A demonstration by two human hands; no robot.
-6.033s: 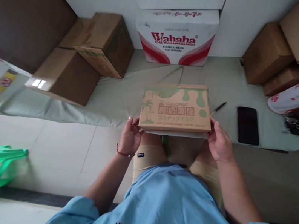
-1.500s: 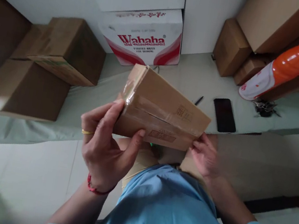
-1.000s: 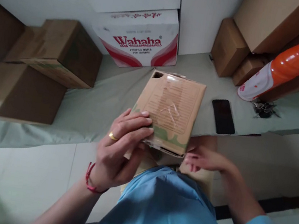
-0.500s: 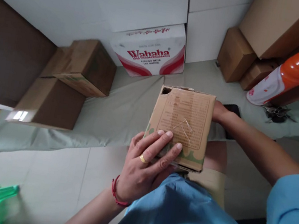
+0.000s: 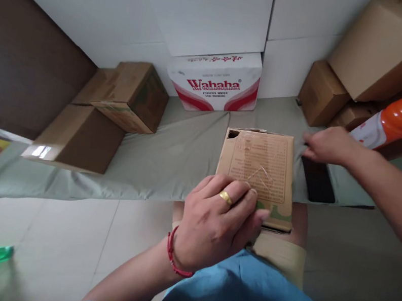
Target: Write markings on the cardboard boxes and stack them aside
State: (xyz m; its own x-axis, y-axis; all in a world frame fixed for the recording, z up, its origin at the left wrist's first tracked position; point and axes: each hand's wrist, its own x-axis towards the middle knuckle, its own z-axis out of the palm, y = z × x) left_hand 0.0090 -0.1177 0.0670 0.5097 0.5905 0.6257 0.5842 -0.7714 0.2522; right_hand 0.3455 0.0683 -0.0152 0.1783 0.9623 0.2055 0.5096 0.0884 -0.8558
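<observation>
The carton [image 5: 262, 155] sits at the front edge of the table [image 5: 181, 152], its near-left corner grasped by the left hand [image 5: 215, 225]; whether the right hand [image 5: 332, 144], beside the phone [image 5: 318, 183], holds anything, I cannot tell.

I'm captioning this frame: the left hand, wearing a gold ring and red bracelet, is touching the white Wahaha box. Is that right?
Wrong box: in the head view, the left hand, wearing a gold ring and red bracelet, is touching the brown carton before the body.
</observation>
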